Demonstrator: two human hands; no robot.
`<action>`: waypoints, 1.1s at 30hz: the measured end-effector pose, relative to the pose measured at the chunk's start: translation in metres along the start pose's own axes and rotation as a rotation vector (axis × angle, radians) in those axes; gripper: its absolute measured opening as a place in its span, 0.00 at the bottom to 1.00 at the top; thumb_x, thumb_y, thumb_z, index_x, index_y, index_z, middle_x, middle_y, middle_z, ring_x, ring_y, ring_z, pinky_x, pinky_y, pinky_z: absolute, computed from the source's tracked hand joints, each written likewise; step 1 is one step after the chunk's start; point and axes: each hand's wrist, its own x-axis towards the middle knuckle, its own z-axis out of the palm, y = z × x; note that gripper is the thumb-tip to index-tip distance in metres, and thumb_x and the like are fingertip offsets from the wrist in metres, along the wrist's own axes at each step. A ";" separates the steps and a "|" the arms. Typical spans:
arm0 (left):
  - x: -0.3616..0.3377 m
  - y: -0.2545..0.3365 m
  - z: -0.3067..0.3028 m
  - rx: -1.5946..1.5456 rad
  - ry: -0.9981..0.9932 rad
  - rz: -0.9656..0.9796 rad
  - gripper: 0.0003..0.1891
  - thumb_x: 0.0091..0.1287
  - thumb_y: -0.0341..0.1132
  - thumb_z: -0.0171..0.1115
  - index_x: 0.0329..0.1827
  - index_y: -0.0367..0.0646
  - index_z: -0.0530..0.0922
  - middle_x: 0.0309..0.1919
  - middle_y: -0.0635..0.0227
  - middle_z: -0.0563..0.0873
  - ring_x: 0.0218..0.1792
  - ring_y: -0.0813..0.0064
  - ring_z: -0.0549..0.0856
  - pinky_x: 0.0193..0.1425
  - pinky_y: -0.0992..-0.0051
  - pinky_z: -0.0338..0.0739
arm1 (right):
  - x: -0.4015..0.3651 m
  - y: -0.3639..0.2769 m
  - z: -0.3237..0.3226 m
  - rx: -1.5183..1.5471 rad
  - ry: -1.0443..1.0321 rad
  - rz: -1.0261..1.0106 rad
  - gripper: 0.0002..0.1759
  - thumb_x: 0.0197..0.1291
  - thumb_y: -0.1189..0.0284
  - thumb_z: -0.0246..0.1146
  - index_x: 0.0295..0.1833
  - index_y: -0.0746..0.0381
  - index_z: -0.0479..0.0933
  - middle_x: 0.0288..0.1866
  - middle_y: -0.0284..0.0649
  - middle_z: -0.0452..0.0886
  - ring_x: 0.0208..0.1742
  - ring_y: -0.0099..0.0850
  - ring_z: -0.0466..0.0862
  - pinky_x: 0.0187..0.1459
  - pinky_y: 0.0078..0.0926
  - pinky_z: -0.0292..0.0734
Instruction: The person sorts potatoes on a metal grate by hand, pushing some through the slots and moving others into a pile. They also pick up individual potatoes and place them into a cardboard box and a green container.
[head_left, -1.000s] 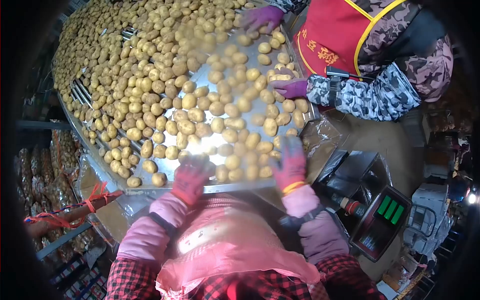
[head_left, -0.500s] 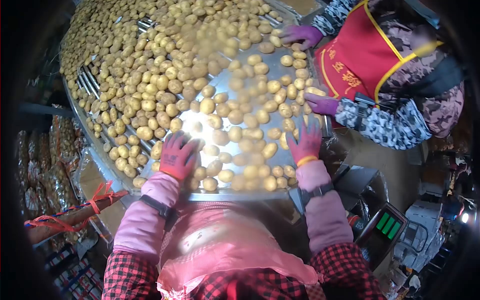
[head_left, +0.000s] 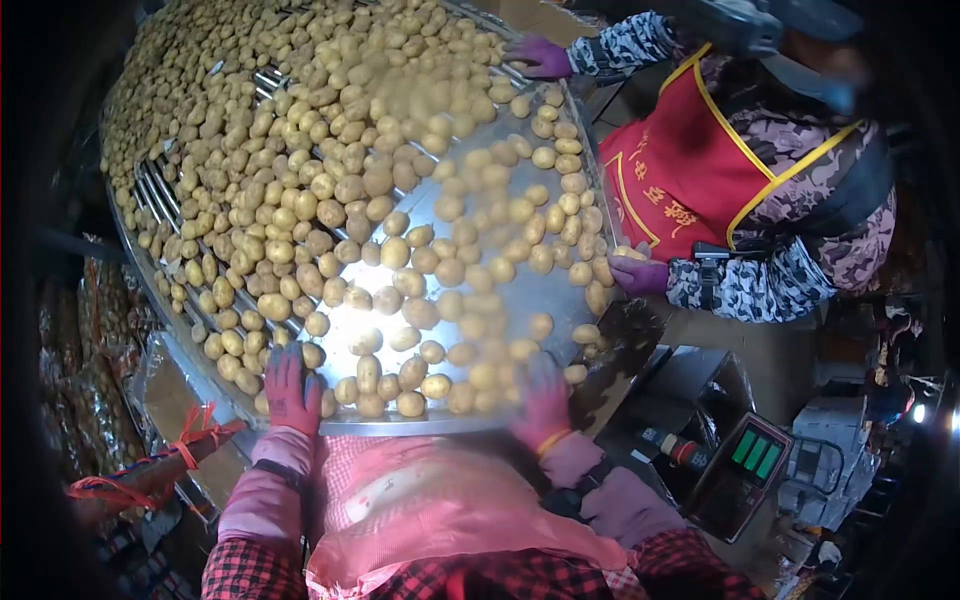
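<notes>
Loose potatoes (head_left: pixel 409 403) lie on a metal sorting table (head_left: pixel 420 428) in front of me. My left hand (head_left: pixel 291 392), in a pink-red glove, rests at the table's front left, fingers stretched out, with potatoes close on both sides. Toward the front right, my right hand (head_left: pixel 543 402) is gloved too and somewhat blurred. Its fingers reach forward beside the nearest potatoes, apparently holding none. Between the hands sits a row of potatoes along the front rim. A bright glare covers the metal beyond that row.
Across the right side stands a person in a red apron (head_left: pixel 680 165); one purple-gloved hand (head_left: pixel 542 57) is at the far edge, the other (head_left: pixel 640 276) holds a potato. Metal rollers (head_left: pixel 158 190) show among the heaped potatoes. A display with green bars (head_left: pixel 757 452) stands lower right.
Both my hands have drawn back toward the front rim, the right one also inward from the right edge. The co-worker's upper hand has moved farther along the edge. The whole view has shifted.
</notes>
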 end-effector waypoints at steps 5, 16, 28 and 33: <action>-0.005 -0.004 0.005 0.022 -0.031 0.000 0.34 0.69 0.40 0.58 0.77 0.36 0.66 0.75 0.45 0.69 0.78 0.38 0.62 0.82 0.44 0.52 | 0.030 -0.011 0.000 -0.086 -0.106 -0.112 0.37 0.57 0.48 0.68 0.73 0.45 0.75 0.76 0.48 0.67 0.79 0.53 0.61 0.79 0.61 0.50; -0.001 0.000 -0.001 -0.019 -0.025 0.025 0.33 0.70 0.38 0.57 0.78 0.37 0.65 0.76 0.48 0.69 0.77 0.40 0.63 0.81 0.44 0.53 | 0.038 -0.014 0.007 -0.099 -0.126 -0.090 0.37 0.54 0.48 0.70 0.72 0.42 0.76 0.77 0.47 0.66 0.80 0.53 0.60 0.78 0.61 0.49; 0.000 -0.001 0.001 -0.013 -0.018 0.011 0.33 0.69 0.39 0.58 0.77 0.38 0.66 0.76 0.48 0.69 0.77 0.40 0.64 0.82 0.45 0.53 | 0.036 -0.011 0.010 -0.071 -0.104 -0.106 0.36 0.55 0.49 0.70 0.71 0.42 0.77 0.79 0.48 0.64 0.80 0.55 0.59 0.78 0.62 0.49; 0.001 0.001 -0.001 -0.011 0.001 0.026 0.33 0.68 0.39 0.59 0.77 0.37 0.66 0.76 0.49 0.69 0.77 0.40 0.63 0.82 0.45 0.53 | 0.037 -0.012 0.006 -0.075 -0.115 -0.103 0.36 0.56 0.49 0.69 0.72 0.41 0.75 0.79 0.48 0.63 0.81 0.55 0.59 0.79 0.62 0.48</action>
